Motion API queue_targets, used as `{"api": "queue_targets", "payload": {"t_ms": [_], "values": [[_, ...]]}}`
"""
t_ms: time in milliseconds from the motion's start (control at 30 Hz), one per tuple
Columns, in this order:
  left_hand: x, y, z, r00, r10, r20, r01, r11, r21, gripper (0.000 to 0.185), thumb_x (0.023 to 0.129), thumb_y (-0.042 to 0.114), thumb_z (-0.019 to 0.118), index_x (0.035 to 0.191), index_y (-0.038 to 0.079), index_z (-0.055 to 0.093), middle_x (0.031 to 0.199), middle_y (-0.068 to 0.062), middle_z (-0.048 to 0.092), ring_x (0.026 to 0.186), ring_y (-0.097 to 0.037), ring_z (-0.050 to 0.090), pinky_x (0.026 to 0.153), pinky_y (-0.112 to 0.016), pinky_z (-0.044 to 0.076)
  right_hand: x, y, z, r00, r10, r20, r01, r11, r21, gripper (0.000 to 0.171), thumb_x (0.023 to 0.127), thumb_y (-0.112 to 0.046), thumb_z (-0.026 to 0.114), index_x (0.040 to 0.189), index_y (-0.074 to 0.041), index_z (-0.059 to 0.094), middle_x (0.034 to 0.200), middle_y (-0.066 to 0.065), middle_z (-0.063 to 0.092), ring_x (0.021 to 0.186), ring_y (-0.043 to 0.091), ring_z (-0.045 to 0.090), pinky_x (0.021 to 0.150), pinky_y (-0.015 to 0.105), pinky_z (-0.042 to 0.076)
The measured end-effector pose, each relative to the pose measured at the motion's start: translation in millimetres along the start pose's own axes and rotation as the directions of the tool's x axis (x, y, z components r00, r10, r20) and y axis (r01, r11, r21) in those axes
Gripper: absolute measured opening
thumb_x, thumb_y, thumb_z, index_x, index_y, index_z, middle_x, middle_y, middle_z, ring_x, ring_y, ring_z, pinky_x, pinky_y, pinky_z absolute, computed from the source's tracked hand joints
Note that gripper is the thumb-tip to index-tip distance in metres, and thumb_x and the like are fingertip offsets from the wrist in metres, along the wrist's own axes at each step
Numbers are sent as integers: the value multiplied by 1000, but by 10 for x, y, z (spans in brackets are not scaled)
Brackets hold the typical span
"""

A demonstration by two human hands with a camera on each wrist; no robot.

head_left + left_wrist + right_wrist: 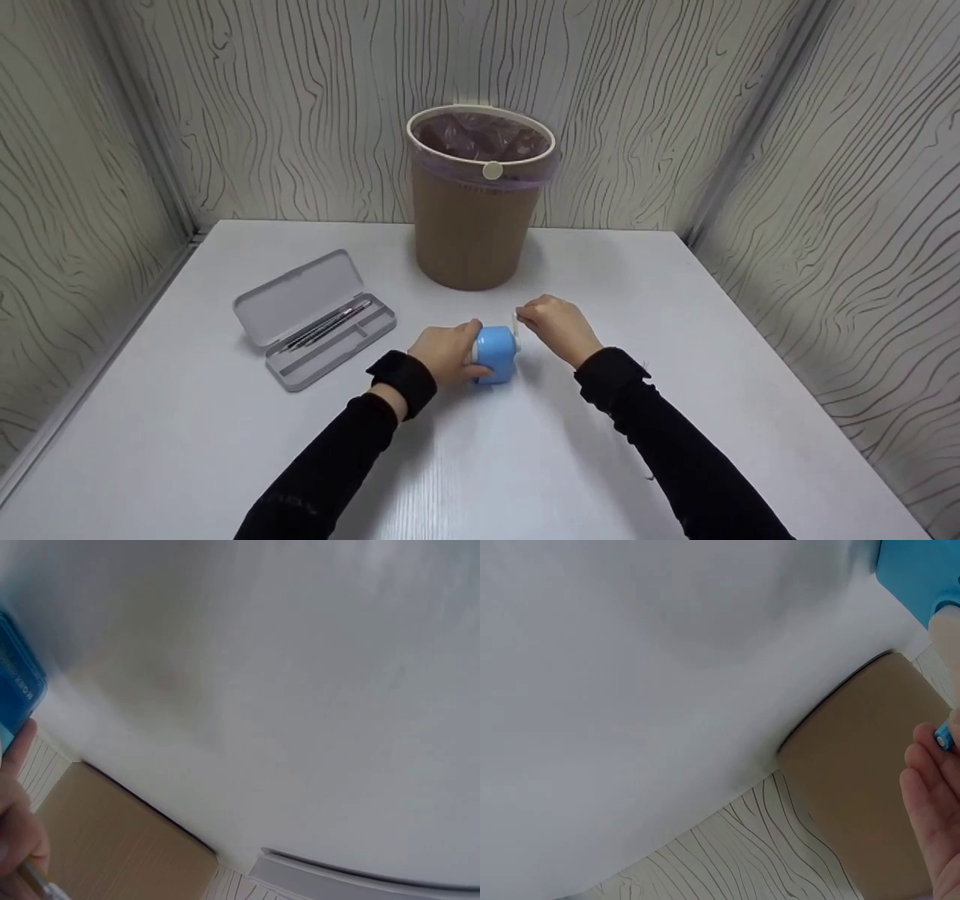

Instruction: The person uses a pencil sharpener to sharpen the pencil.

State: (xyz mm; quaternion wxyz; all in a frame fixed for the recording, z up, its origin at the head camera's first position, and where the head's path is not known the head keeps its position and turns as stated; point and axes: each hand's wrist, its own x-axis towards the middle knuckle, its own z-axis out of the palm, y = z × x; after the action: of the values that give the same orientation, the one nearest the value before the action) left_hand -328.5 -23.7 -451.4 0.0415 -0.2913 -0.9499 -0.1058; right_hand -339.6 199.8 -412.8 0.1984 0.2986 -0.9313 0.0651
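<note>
A blue crank pencil sharpener (pixel 495 354) stands on the table, my left hand (pixel 448 352) gripping its body from the left side. Lettering shows on the sharpener (pixel 19 679) in the left wrist view. There, a short yellowish stick with a silvery end (pixel 41 881), resembling a pencil end, pokes out by the left hand. The sharpener's pale crank arm (pixel 515 324) rises on its right side. My right hand (pixel 559 328) pinches the crank's end; in the right wrist view its small blue knob (pixel 943 738) shows between the fingers.
An open grey pencil case (pixel 300 379) lies to the left, several dark pencils (pixel 326 328) in its long compartment and its lid tilted back. Behind the hands stands a brown bin (pixel 474 232) with a purple liner. Wood-patterned walls (pixel 300 112) border the white table (pixel 187 450).
</note>
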Motion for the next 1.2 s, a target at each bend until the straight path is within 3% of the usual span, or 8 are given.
{"api": "queue_targets", "payload": {"t_ms": [367,533,667,767,1200], "values": [[-11,-18,34,997,44,-56,-44,999,7,69,88,57,74,130,8,51,112,-9,76,92,-23,76,78,-39,62,13,51,250,997,45,56,-46,999,10,10,92,-4,71,94,-6,81,89,9,80,85,27,74,76,40,61],[-13,-7,26,998,33,-49,-33,999,-3,69,88,56,74,132,8,51,114,-10,75,93,-23,76,79,-39,62,-58,41,367,989,57,137,-58,998,8,11,90,2,71,93,-3,81,87,10,80,83,27,74,76,40,60],[-9,-13,28,999,20,-47,-20,1000,-16,68,88,55,75,131,8,52,113,-9,75,92,-23,75,78,-38,62,-136,30,435,987,69,147,-73,997,22,5,87,1,74,84,-1,78,83,11,78,78,26,73,73,41,59],[-6,-15,32,999,13,-51,-15,1000,-22,67,88,54,76,131,8,52,113,-9,75,92,-23,76,78,-39,62,-197,22,458,989,50,140,-53,998,20,6,86,-1,76,80,-1,76,80,10,77,77,25,73,71,40,59],[-6,18,25,999,-23,-24,22,999,-28,67,89,55,75,133,10,52,117,-9,75,99,-24,75,82,-40,62,-432,-16,442,991,-84,108,87,996,-22,4,88,-7,76,86,-6,79,81,6,78,76,20,74,68,32,60]]}}
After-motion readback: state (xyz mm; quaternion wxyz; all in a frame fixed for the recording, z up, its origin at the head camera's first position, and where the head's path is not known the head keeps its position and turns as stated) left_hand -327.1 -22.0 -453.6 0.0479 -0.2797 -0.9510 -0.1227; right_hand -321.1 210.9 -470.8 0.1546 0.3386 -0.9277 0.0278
